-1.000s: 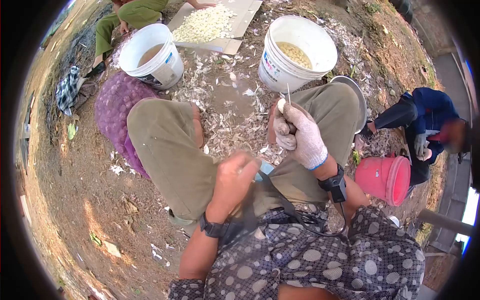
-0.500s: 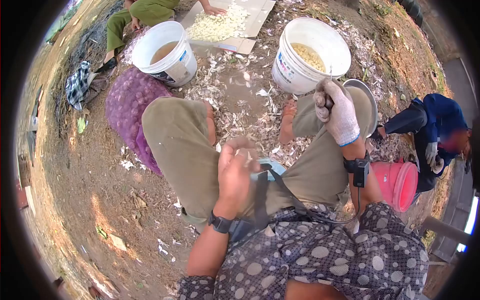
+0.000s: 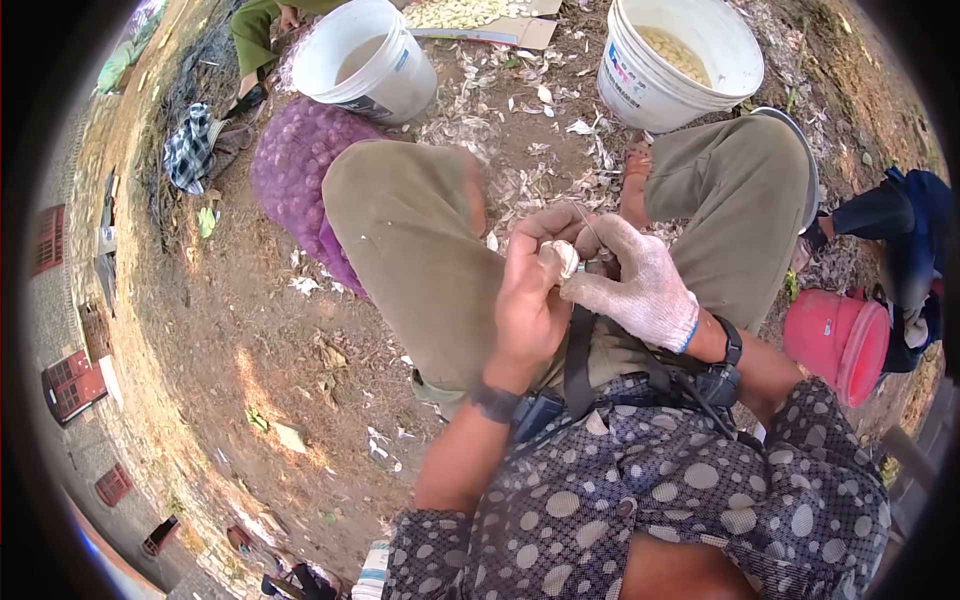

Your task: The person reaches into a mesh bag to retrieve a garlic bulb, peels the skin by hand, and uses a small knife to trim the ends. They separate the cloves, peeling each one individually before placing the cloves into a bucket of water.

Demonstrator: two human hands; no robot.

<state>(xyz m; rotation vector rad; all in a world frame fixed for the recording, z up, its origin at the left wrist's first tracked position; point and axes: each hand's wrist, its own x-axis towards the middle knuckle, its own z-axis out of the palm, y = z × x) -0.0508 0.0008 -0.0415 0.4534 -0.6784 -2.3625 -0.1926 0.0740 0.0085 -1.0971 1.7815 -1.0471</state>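
My bare left hand (image 3: 530, 295) holds a whitish piece of garlic (image 3: 567, 258) in its fingers, in front of my lap. My right hand (image 3: 645, 285), in a soiled white knit glove, meets it from the other side, with thumb and fingers closed at the garlic. A thin, pointed metal tool (image 3: 584, 221) sticks up from the gloved fingers; its grip is hidden in the hand. Beyond my knees stands a white bucket (image 3: 630, 85) with pale peeled cloves (image 3: 675, 52) inside. Loose garlic skins (image 3: 530, 185) litter the ground between my feet.
A purple mesh sack of garlic (image 3: 300, 180) leans by my left knee, beside another white bucket (image 3: 415, 85). Peeled cloves lie on cardboard (image 3: 537, 33) ahead. A pink bucket (image 3: 825, 340) and a seated person (image 3: 905, 230) are at right. Another person's leg (image 3: 255, 45) shows top left.
My gloved right hand has come down and left from above my knee to meet my left hand at the garlic. The view has shifted, so the buckets sit higher and further right.
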